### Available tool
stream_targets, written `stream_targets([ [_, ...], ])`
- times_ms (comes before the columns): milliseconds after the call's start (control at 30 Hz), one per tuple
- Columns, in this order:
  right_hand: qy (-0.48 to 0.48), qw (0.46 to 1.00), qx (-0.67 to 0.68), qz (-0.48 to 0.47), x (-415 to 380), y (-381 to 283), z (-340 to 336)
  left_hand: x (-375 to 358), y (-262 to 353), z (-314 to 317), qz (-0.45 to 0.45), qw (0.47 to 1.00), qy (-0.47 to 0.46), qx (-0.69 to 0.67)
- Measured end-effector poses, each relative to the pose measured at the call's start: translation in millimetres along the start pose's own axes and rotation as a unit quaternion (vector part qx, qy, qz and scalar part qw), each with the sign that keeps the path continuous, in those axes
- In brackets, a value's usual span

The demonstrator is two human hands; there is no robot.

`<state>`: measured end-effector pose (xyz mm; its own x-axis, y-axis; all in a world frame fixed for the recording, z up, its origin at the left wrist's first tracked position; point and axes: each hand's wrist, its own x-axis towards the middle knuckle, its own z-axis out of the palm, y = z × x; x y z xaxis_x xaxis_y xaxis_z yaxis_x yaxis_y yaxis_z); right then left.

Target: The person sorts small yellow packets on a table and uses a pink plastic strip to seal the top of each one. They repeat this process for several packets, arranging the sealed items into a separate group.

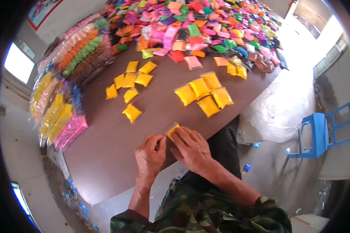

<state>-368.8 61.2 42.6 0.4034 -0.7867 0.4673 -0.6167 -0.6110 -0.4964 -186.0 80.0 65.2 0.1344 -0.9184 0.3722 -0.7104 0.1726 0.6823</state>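
A small yellow packet (172, 131) in clear plastic is at the table's near edge, partly covered by fingers. My right hand (191, 149) lies over it, its fingers closed on the packet. On the packet's left side, my left hand (151, 153) is closed in a pinch. A tiny pinkish tip shows at its fingertips, too small to name. A single yellow packet (132, 113) lies beyond my left hand. Farther back are a loose group of yellow packets (129, 80) on the left and a tighter group (200, 88) on the right.
A big heap of coloured packets (194, 31) covers the far side of the brown table (101, 155). Bagged rows of packets (81, 52) line the left edge. To the right are a large clear plastic bag (278, 110) and a blue chair (319, 134).
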Motion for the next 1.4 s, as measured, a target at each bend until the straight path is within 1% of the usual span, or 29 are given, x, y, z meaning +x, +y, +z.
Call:
stream_targets([
  [167,0.012,1.000,-0.003,-0.005,2.8,-1.0,1.8,12.0,-13.3,2.3,0.016,0.997,-0.054,0.056],
  [200,0.009,1.000,-0.004,-0.003,3.4,-1.1,3.0,14.5,-11.3,0.7,0.005,0.996,-0.067,0.059],
  [300,0.024,1.000,-0.011,-0.006,2.4,1.0,8.2,20.0,-12.0,-3.5,0.010,0.995,-0.086,0.047],
  [400,0.021,1.000,-0.008,-0.002,3.6,1.7,7.1,24.3,-17.8,-5.7,0.029,0.991,-0.119,0.048],
  [600,0.037,0.999,0.000,-0.003,1.3,4.6,10.3,44.2,-23.3,1.9,0.075,0.979,-0.151,0.117],
  [700,0.067,0.998,0.011,-0.003,-0.6,6.5,13.5,58.9,-24.6,5.4,0.085,0.979,-0.138,0.121],
  [800,0.085,0.996,0.023,0.007,1.2,6.7,16.2,60.6,-8.9,-3.5,0.049,0.984,-0.150,0.081],
  [900,0.093,0.995,0.019,0.006,2.3,7.1,16.7,52.3,-12.5,2.5,0.088,0.983,-0.155,0.050],
  [933,0.097,0.995,0.006,-0.011,1.3,9.7,20.5,52.4,-13.4,3.3,0.079,0.982,-0.159,0.057],
  [1000,0.096,0.995,0.009,-0.013,2.3,9.9,21.9,55.6,-14.4,7.7,0.066,0.982,-0.166,0.064],
  [1100,0.089,0.996,0.007,-0.012,3.0,10.4,18.7,65.0,-17.5,17.6,0.107,0.978,-0.159,0.083],
  [1200,0.093,0.996,0.008,-0.013,2.2,9.9,21.1,77.1,-23.0,24.3,0.130,0.972,-0.159,0.118],
  [1267,0.097,0.995,0.011,-0.013,1.4,11.4,22.1,79.0,-23.3,19.4,0.125,0.976,-0.161,0.073],
  [1300,0.097,0.995,0.015,-0.011,1.5,11.5,21.5,78.9,-22.7,17.6,0.121,0.977,-0.166,0.050],
  [1400,0.099,0.995,0.013,-0.010,0.4,12.2,22.8,70.5,-16.5,13.6,0.118,0.967,-0.206,0.092],
])
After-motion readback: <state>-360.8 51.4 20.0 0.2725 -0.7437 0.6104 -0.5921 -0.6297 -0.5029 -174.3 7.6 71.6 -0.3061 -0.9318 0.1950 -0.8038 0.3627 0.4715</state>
